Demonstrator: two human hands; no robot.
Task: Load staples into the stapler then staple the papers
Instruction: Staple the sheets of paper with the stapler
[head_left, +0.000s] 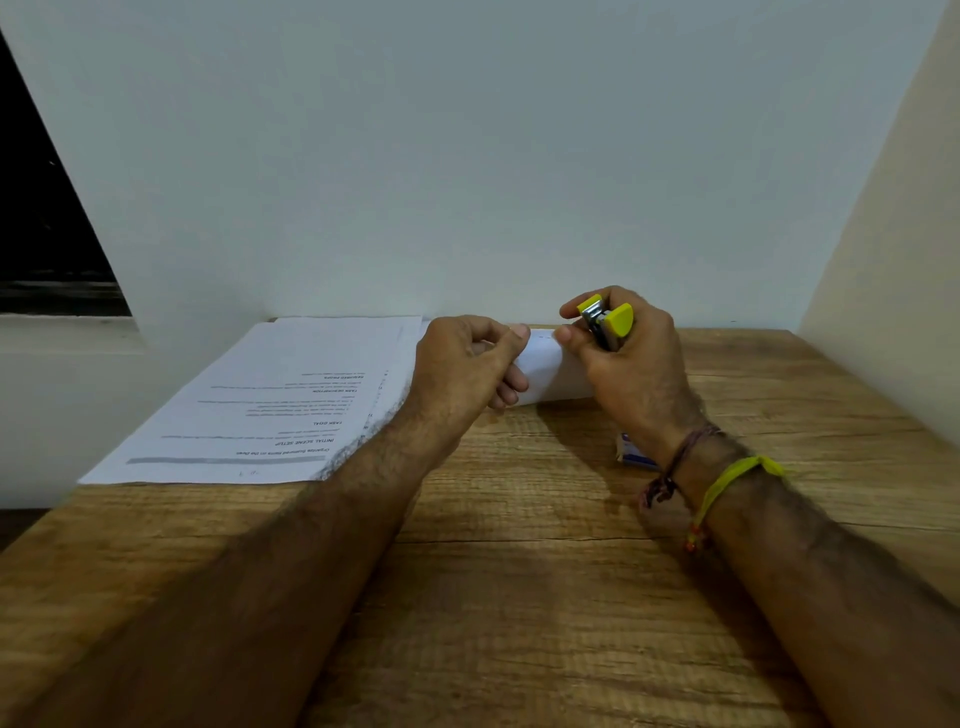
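While curled, right hand (631, 358) fingers around yellow stapler (607, 321), left hand (462, 364) fingers pinching white paper (550, 371)

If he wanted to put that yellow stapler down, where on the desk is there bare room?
The widest bare wood is the near part of the table, between his two forearms. Another free patch lies right of the right hand, toward the side wall. The far left is taken by the papers, and a small box sits by his right wrist.
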